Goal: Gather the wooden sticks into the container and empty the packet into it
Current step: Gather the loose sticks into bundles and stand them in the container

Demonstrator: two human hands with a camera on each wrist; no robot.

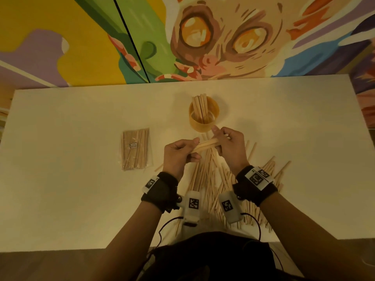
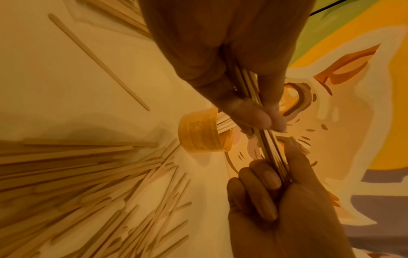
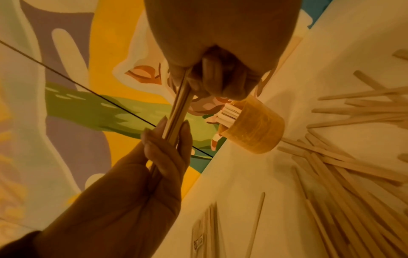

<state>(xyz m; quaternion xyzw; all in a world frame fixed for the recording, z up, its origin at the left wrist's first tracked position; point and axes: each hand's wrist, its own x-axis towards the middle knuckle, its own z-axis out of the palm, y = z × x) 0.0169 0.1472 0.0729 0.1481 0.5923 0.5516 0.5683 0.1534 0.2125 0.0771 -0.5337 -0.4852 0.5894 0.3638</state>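
A small bundle of wooden sticks (image 1: 207, 144) is held level above the table, between both hands. My left hand (image 1: 191, 149) grips its left end and my right hand (image 1: 219, 135) grips its right end. In the left wrist view the bundle (image 2: 267, 144) runs from my left hand (image 2: 260, 120) down into the right hand (image 2: 276, 174). Just beyond the hands stands a translucent amber container (image 1: 204, 122) with several sticks (image 1: 199, 107) upright in it. A large loose pile of sticks (image 1: 211, 179) lies below the hands. The clear packet of sticks (image 1: 136, 149) lies flat to the left.
The white table (image 1: 71, 189) ends against a colourful painted wall (image 1: 203, 37) just behind the container. A single stick (image 1: 159, 167) lies between the packet and the pile. More sticks (image 1: 274, 167) fan out at the right.
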